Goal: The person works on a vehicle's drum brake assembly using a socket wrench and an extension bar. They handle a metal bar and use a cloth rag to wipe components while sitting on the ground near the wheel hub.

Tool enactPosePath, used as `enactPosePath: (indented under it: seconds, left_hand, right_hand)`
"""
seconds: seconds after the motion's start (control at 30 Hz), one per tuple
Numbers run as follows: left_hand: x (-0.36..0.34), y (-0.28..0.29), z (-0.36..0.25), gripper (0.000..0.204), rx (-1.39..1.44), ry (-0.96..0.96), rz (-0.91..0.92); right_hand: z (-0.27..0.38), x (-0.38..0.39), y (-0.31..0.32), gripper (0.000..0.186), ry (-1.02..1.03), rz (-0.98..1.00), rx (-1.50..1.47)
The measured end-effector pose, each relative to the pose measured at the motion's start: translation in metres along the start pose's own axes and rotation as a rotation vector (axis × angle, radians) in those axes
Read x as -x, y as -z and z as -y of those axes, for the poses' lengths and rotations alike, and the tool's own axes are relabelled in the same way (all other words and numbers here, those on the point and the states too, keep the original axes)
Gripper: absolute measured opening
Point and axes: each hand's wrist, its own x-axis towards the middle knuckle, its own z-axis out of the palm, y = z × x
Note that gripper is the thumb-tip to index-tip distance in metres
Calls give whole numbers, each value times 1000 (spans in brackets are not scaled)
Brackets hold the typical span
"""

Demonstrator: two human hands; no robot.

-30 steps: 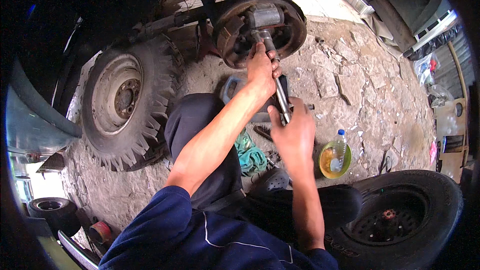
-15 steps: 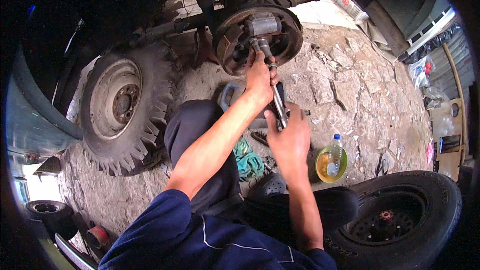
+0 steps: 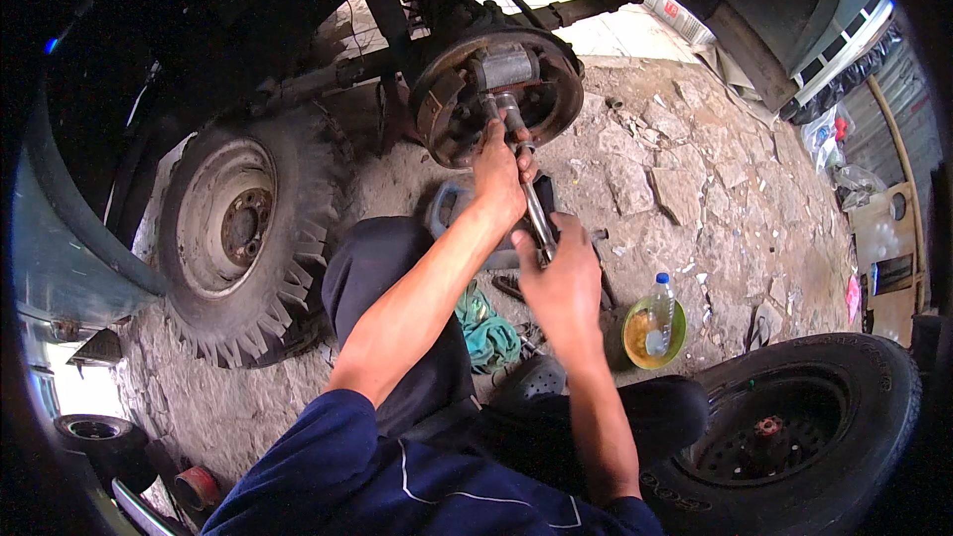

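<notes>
Two bare hands, one long metal tool (image 3: 539, 215). Tool is held below one round brake assembly (image 3: 504, 67), upper end just at its hub. Left hand (image 3: 499, 174): fingers clamped on the tool's upper part. Right hand (image 3: 564, 283): blurred, fingers set about the lower end; clamped or not cannot be told.

Three tyres counted: one chunky-tread tyre (image 3: 220, 223) propped at left, one big tyre (image 3: 774, 427) lower right, one small tyre (image 3: 94, 429) lower left. One bottle (image 3: 658, 320) is stood in one green bowl (image 3: 677, 335); one green cloth (image 3: 486, 335) is dropped nearby.

Ground (image 3: 685, 179): dusty, uneven, stone slabs set in, pale chips scattered. Corrugated sheet (image 3: 913, 109) far right.
</notes>
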Motion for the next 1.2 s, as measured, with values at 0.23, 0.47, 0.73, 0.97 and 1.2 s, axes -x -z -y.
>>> enactPosePath:
  seconds: [0.23,0.47,0.73,0.97,1.2]
  left_hand:
    - [2,-3,-6,24,17,58,-49]
    - [-3,11,9,25,-4,54,35]
    - [8,0,-1,25,-78,44,9]
    - [0,15,10,32,-25,14,97]
    - [6,3,0,25,-24,85,0]
  right_hand:
    - [-11,-2,-9,38,-400,375,-385]
    - [-16,-5,-6,39,-198,233,-189]
    - [-11,-8,-3,33,-411,389,-378]
    - [-16,-8,-6,36,-378,435,-398]
    - [3,3,-3,30,-371,342,-204]
